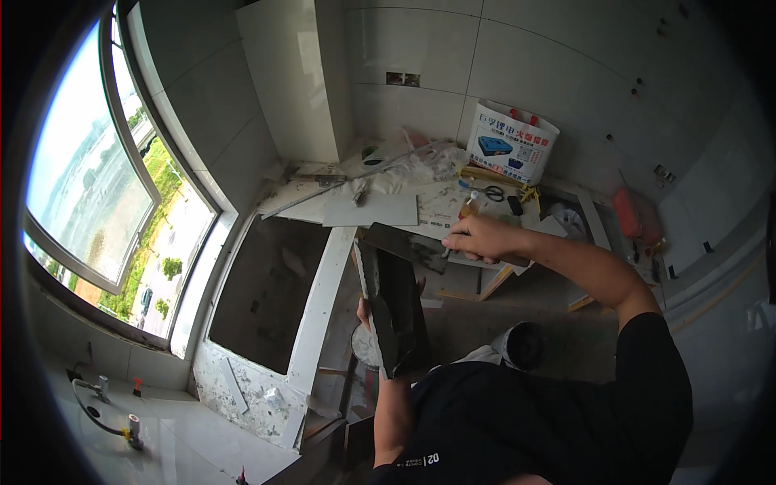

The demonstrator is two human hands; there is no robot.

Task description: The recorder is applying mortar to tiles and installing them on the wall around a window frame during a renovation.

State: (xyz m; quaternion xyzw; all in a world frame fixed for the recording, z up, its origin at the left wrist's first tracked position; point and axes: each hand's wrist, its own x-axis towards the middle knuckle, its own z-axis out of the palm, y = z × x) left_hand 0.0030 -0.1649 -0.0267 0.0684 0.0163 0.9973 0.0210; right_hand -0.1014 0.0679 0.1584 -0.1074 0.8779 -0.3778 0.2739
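My right hand [485, 238] is closed round the handle of a trowel [400, 245]. Grey mortar smears its flat blade, which lies across the top end of a narrow tile piece [396, 311]. The tile stands tilted in front of my body, its face coated with dark grey mortar and one pale edge showing. My left hand [364, 314] grips the tile from behind, with fingers showing at both sides; the palm is hidden. A pale round object [365, 346], partly covered by the tile, sits just below that hand.
A cut-out [267, 291] opens in the worktop on the left, beside a window [97, 178]. On the far worktop are a grey tile [370, 210], scissors [494, 193], plastic sheeting [416, 166] and a printed bag [514, 141]. A dark bucket [525, 347] stands below.
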